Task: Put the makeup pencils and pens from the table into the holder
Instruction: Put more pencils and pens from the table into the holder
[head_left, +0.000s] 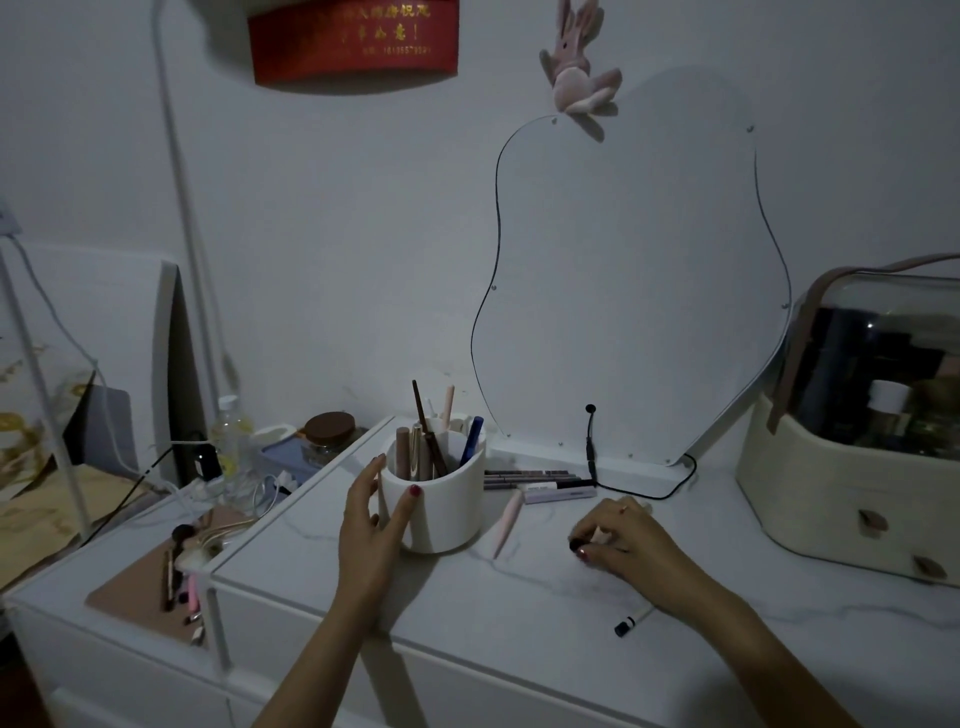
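A white round holder (447, 512) stands on the white tabletop (545, 613) with several pencils and pens upright in it. My left hand (371, 514) wraps the holder's left side, thumb on its front. My right hand (621, 538) lies on the table to the right, fingers closed on a small pale pen with a dark cap (584, 541). A pink pencil (508, 522) lies just right of the holder. Several slim pens (540, 480) lie in a row behind it. A white pen with a black tip (631, 622) lies beside my right forearm.
A wavy mirror (634, 291) leans on the wall behind, with a black cable (639, 491) at its foot. A cream cosmetics case (852, 467) stands at the right. A lower shelf at the left holds brushes on a pink mat (156, 577), a bottle and a jar.
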